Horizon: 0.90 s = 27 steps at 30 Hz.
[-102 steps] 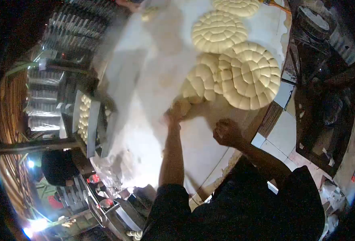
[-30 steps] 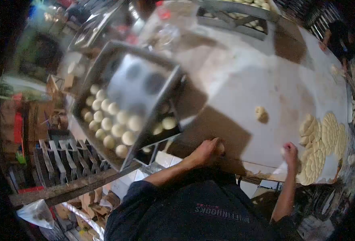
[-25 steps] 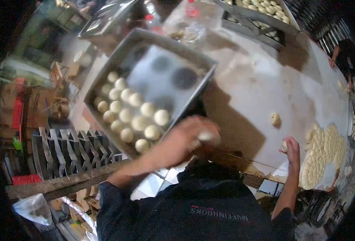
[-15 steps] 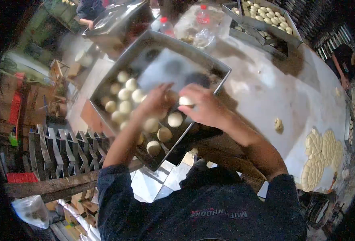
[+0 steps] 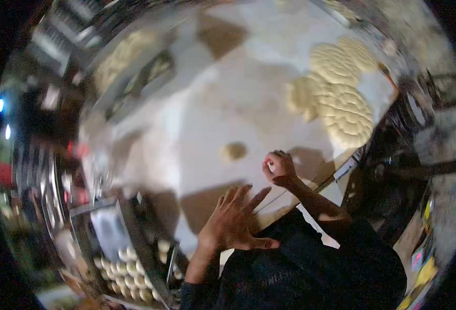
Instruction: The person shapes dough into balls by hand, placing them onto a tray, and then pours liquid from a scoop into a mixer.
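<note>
My left hand (image 5: 235, 219) is open above the near edge of the table, its fingers spread and nothing in it. To its right, my right hand (image 5: 279, 166) is curled into a loose fist over the tabletop, with a pale spot showing inside the ring of thumb and forefinger; I cannot tell whether it holds anything. Just left of that fist lies a small lump of dough (image 5: 234, 151). Farther off spreads a large batch of dough pieces (image 5: 344, 111) pressed side by side.
At the lower left stands a metal tray (image 5: 94, 207) with rows of round dough balls (image 5: 127, 274). A blurred tray of dough (image 5: 130, 54) sits at the back left of the white table (image 5: 207, 119). An orange-handled tool (image 5: 388, 77) lies by the right edge.
My view has swung right, from the tray to the table with the dough batch. Both hands have left the tray; the dough ball is no longer visible in my right hand.
</note>
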Each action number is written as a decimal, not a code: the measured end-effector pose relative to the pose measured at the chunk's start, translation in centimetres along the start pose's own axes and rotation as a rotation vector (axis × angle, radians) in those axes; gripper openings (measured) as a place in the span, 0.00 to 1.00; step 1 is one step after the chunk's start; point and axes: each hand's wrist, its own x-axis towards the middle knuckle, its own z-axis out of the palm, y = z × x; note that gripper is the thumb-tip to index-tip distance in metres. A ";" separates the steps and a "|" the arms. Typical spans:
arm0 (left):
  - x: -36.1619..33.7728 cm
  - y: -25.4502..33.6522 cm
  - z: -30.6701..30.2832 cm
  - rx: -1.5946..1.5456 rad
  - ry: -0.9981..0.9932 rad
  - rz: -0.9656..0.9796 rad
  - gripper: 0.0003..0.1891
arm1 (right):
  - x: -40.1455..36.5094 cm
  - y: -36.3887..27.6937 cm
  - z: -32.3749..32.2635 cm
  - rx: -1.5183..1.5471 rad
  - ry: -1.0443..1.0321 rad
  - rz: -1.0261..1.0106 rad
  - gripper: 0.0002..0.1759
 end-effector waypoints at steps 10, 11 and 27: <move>48.5 -7.9 -1.5 0.138 0.432 0.317 0.21 | -2.6 9.7 -8.4 -0.088 0.249 0.078 0.08; 50.4 -7.1 -1.7 0.460 0.275 0.413 0.22 | -2.5 9.7 -8.6 -0.030 0.208 0.125 0.08; 42.7 -21.6 5.0 -0.614 0.535 -0.111 0.25 | -2.3 10.5 -7.1 -0.038 0.387 0.042 0.08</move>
